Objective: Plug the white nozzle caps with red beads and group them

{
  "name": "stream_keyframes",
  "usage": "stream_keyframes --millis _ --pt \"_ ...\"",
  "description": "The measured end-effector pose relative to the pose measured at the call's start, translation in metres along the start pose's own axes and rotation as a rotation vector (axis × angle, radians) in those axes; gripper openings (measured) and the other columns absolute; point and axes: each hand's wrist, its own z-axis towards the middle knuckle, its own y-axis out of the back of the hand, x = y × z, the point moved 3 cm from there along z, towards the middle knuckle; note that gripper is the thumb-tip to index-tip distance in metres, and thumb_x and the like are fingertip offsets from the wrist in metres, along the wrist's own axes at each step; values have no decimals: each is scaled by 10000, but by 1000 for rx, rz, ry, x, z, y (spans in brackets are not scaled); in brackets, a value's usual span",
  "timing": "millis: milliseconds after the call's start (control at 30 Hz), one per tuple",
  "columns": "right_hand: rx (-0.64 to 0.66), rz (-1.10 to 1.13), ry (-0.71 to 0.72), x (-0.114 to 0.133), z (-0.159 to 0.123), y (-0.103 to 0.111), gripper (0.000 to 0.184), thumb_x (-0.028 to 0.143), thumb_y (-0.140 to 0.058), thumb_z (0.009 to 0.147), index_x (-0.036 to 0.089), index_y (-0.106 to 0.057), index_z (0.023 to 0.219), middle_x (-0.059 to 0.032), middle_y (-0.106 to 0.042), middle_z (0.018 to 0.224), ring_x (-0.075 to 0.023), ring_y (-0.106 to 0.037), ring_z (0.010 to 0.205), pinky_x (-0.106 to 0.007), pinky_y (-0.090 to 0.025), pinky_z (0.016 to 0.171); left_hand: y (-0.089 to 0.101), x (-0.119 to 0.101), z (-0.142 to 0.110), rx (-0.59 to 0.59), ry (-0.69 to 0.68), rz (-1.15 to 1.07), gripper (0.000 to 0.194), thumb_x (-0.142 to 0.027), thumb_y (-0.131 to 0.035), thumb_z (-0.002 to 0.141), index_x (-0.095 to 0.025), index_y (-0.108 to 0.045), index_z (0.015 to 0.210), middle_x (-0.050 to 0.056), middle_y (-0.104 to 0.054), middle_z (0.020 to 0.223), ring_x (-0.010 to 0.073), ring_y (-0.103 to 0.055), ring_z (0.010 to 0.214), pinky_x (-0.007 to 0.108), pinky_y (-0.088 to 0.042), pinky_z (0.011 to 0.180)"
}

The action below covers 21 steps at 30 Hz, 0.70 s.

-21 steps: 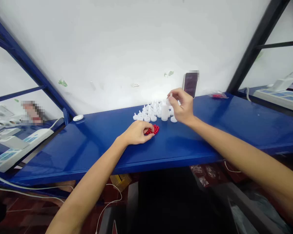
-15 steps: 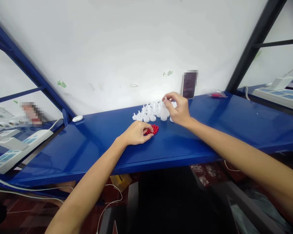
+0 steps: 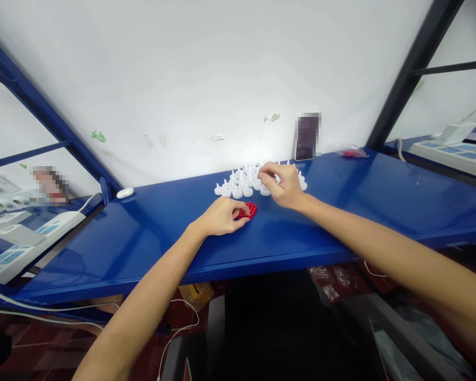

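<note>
My left hand (image 3: 224, 216) rests on the blue table with thumb and fingers curled round the near left side of a small pile of red beads (image 3: 253, 210). Behind the pile stand several white caps (image 3: 237, 192) with thin pointed tips, crowded together. Over the right part of this group hovers my right hand (image 3: 283, 185), thumb and forefinger pinched together. Just below its fingertips one white cap (image 3: 265, 192) stands on the table. Whether the pinch still touches its tip is hidden. More white caps (image 3: 302, 181) show beyond the right hand.
A phone (image 3: 307, 137) leans against the white wall. At the back right lies a clear bag (image 3: 353, 153) with something red inside. A white oval case (image 3: 125, 193) sits at the back left, and a white power strip (image 3: 35, 243) runs along the left side.
My right hand has come slightly down and left. The white piece that rose between its fingers now shows only as a low cap beneath them. The left hand stays in place.
</note>
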Motion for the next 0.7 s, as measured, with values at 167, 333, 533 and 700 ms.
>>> stream_keyframes --millis 167,333,533,700 --pt "44 10 11 1 -2 -3 171 208 -518 868 196 -585 711 36 -558 564 -110 -486 510 -265 -369 538 -2 -6 0 -4 19 -26 85 -216 -638 821 -175 -709 846 -73 -433 547 75 -372 496 225 -323 552" --pt "130 39 13 1 -2 -7 144 236 -529 875 197 -564 742 41 -552 592 -98 -462 514 -249 -370 537 7 -8 0 -198 108 -287 100 -251 -670 825 -153 -687 829 -88 -395 496 63 -367 471 212 -347 551" --pt "322 47 72 10 -9 -18 123 231 -634 768 202 -534 702 44 -544 608 -96 -466 537 -246 -375 554 14 3 1 -284 218 -637 255 -347 -748 794 -145 -626 891 -59 -556 483 79 -496 403 190 -398 468" --pt "370 15 138 15 -13 -25 175 253 -650 788 193 -534 671 12 -585 647 -112 -495 579 -256 -381 581 11 6 3 -274 230 -744 367 -430 -795 765 -150 -597 894 -55 -590 499 80 -505 346 186 -398 408"
